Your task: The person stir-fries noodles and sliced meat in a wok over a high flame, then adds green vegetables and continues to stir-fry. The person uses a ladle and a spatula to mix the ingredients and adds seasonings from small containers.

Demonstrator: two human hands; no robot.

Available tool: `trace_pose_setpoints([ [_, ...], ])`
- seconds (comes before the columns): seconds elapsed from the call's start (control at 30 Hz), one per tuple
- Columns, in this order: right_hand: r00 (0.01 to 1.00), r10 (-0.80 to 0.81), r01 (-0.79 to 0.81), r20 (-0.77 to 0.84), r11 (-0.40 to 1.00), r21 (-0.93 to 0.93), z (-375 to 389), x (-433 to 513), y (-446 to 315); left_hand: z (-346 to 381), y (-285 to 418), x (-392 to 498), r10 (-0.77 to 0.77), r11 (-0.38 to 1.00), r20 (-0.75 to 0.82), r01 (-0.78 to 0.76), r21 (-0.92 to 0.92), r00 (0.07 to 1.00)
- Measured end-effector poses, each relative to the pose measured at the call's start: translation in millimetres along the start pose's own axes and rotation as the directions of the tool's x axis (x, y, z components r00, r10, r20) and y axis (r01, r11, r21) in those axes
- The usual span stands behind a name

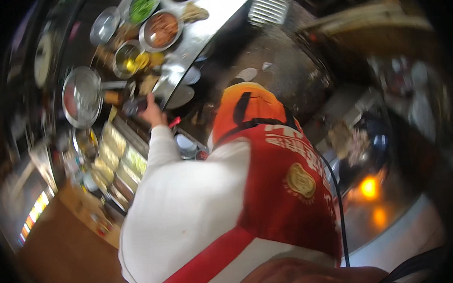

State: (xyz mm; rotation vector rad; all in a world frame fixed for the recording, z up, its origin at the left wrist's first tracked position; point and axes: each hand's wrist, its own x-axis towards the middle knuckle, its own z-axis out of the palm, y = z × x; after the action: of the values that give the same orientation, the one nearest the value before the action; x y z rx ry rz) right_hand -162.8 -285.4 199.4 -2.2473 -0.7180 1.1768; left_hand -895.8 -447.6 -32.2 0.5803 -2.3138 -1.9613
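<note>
A co-worker in a white top and red printed apron (292, 199) bends away from me, seen from behind. An orange cap (238, 107) with a black strap covers the head. The co-worker's left hand (154, 114) reaches to a blurred dark thing (135, 106) by the steel counter; whether it is gripped is unclear. Across the bottom edge lies blurred bare skin, possibly my right hand (297, 275), coming from the lower right and mostly cut off; its fingers cannot be made out. My left hand is out of view.
Steel bowls hold chopped greens (142, 7), reddish meat (165, 28) and something yellow (130, 65). A pan (81, 96) stands left of them. Below are food trays (113, 142). A flame (369, 187) burns at right, close to a dark wok (378, 140). A black cable (339, 212) hangs down.
</note>
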Motion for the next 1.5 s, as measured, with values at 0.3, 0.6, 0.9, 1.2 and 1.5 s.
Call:
trace_pose_setpoints([
  [0.3, 0.988, 0.141, -0.079, -0.061, 0.808, 0.584, 30.3, -27.8, -32.2, 32.6, 71.5, -77.5, 0.184, 0.910, 0.741, -0.398, 0.121, 0.646],
  [0.6, 0.997, 0.070, -0.071, 0.043, 0.482, 0.873, 49.5, -75.5, -26.9, 249.8, 227.4, -427.5, -0.575, 0.792, 0.583, -0.569, 0.221, -0.574],
  [0.9, 0.992, -0.017, -0.120, 0.124, 0.151, 0.981, 74.6, -115.2, -14.8, 226.5, 157.7, -697.5, -0.755, 0.093, -0.429, -0.728, 0.679, -0.496],
  [1.2, 0.990, -0.051, -0.132, 0.132, -0.015, 0.991, 73.3, -141.1, 14.5, 222.9, 119.6, -738.7, -0.861, -0.141, -0.479, -0.825, 0.547, -0.171],
  [1.5, 0.982, -0.032, -0.186, 0.186, 0.017, 0.982, 57.3, -135.5, 19.5, 218.7, 119.1, -729.0, -0.942, 0.215, -0.136, -0.861, 0.462, -0.308],
])
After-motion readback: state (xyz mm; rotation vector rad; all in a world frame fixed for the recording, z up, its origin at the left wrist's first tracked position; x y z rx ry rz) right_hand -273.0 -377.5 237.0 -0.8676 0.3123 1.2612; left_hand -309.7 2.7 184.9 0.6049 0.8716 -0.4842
